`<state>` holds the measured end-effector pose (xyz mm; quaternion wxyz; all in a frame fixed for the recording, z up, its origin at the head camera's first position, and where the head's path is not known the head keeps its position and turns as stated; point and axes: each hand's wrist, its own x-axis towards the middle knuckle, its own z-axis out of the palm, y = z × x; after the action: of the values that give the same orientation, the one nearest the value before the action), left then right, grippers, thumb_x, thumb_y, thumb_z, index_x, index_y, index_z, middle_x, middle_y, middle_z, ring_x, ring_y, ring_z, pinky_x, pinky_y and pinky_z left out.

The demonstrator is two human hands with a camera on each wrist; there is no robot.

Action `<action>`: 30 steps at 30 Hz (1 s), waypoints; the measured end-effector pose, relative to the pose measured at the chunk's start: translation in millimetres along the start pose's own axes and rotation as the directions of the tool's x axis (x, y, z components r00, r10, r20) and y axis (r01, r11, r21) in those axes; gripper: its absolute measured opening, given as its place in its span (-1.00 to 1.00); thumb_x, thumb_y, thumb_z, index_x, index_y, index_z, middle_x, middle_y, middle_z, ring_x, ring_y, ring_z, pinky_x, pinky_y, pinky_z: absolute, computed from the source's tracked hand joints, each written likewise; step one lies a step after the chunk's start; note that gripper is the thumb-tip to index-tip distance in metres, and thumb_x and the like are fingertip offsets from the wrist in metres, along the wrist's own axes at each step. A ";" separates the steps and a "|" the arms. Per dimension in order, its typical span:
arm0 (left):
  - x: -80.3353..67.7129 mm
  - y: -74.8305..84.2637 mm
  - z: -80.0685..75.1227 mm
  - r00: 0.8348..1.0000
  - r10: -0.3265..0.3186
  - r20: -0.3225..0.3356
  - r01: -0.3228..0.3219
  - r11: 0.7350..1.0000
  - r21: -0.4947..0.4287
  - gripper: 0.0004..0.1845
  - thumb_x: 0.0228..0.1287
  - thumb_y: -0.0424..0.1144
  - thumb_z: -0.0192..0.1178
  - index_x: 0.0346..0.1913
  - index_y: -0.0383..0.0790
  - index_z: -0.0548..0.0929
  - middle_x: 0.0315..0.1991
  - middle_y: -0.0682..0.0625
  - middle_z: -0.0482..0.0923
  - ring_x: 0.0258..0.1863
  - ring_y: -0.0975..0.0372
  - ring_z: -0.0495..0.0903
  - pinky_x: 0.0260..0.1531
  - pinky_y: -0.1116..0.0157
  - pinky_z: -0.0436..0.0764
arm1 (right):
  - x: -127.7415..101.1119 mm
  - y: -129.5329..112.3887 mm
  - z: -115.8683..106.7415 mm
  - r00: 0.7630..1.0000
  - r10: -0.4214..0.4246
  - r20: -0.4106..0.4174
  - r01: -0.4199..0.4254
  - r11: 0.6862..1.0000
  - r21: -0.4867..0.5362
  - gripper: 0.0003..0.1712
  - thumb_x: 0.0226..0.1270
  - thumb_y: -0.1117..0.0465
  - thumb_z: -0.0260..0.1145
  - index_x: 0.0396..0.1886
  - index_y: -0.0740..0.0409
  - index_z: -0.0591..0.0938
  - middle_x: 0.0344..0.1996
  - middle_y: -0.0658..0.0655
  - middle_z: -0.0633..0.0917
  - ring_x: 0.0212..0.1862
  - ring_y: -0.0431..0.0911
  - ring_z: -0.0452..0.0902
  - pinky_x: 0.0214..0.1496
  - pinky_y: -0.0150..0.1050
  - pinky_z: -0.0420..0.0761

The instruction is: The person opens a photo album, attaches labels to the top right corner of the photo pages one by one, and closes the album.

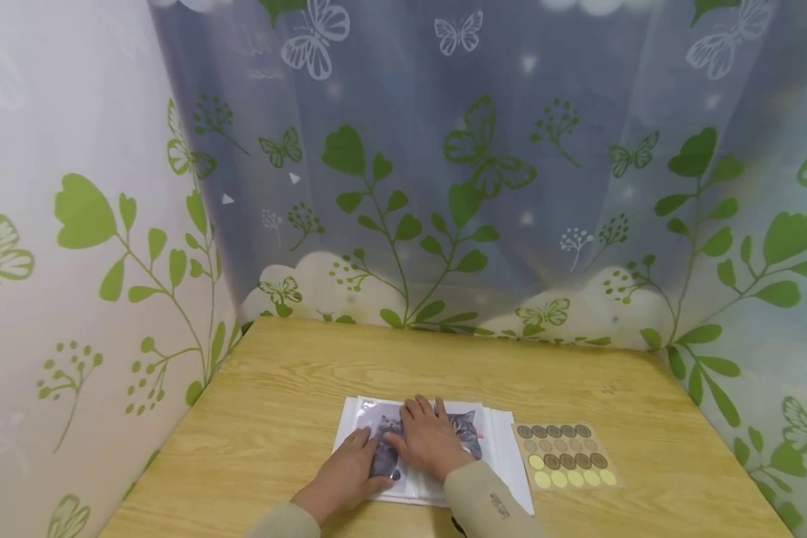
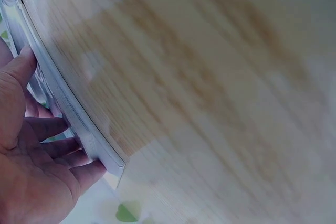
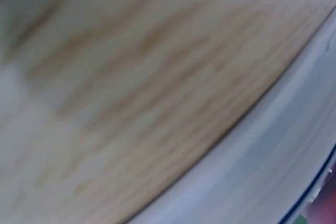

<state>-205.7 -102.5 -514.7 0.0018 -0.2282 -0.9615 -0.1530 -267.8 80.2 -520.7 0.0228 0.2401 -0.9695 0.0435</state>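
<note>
A stack of white sheets in clear sleeves (image 1: 504, 448) lies on the wooden table (image 1: 296, 388), with a grey cat picture (image 1: 467, 432) on top. My left hand (image 1: 350, 467) lies flat on the picture's left part, fingers straight. My right hand (image 1: 427, 437) presses flat on the middle of the picture, fingers spread forward. In the left wrist view my left hand (image 2: 31, 156) rests with straight fingers against the stack's edge (image 2: 79, 124). The right wrist view shows only blurred table wood and the stack's white edge (image 3: 273, 161); the hand itself is out of sight there.
A sheet of round stickers (image 1: 565, 454) in brown and yellow lies just right of the stack. A curtain printed with green leaves and butterflies (image 1: 457, 187) closes off the table at the back and both sides. Bare wood lies beyond the stack.
</note>
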 end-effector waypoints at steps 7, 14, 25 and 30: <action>-2.4 2.4 1.9 1.000 -0.004 0.019 0.004 0.999 -0.032 -0.13 0.21 0.12 0.33 0.27 -0.60 0.41 0.33 -0.48 0.29 0.34 -0.26 0.28 0.33 -0.09 0.30 | -3.1 -3.5 1.7 1.000 0.001 0.008 0.000 1.000 -0.011 -0.18 0.49 -0.35 -0.08 0.41 0.17 0.40 0.42 0.19 0.36 0.48 0.15 0.13 0.49 0.24 -0.01; 0.7 3.1 2.5 1.000 -0.008 0.012 0.008 1.000 -0.021 -0.13 0.20 0.13 0.33 0.28 -0.58 0.41 0.33 -0.47 0.29 0.34 -0.25 0.29 0.33 -0.09 0.30 | -4.5 -4.6 0.6 1.000 -0.001 0.006 0.001 0.999 -0.035 -0.19 0.50 -0.33 -0.09 0.43 0.16 0.40 0.42 0.17 0.35 0.48 0.13 0.12 0.50 0.22 -0.02; 0.4 1.0 -1.7 1.000 -0.012 0.000 0.012 0.999 -0.052 -0.16 0.19 0.08 0.36 0.26 -0.59 0.42 0.32 -0.49 0.29 0.34 -0.27 0.28 0.32 -0.10 0.31 | -5.6 -5.8 2.8 0.999 -0.011 -0.038 0.008 0.998 -0.062 -0.21 0.48 -0.34 -0.06 0.40 0.15 0.44 0.36 0.13 0.44 0.45 0.11 0.20 0.47 0.25 0.05; 1.6 0.9 -0.8 1.000 -0.005 -0.002 0.005 0.999 -0.049 -0.15 0.19 0.09 0.36 0.25 -0.61 0.43 0.31 -0.49 0.30 0.33 -0.28 0.28 0.31 -0.11 0.32 | -9.9 -2.8 2.9 0.999 -0.012 -0.049 0.010 0.999 -0.045 -0.21 0.48 -0.31 -0.02 0.41 0.16 0.41 0.35 0.12 0.44 0.44 0.12 0.21 0.46 0.28 0.05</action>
<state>-206.8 -101.2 -513.5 -0.0031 -0.2254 -0.9580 -0.1770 -257.8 82.0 -524.1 0.0524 0.2438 -0.9680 0.0275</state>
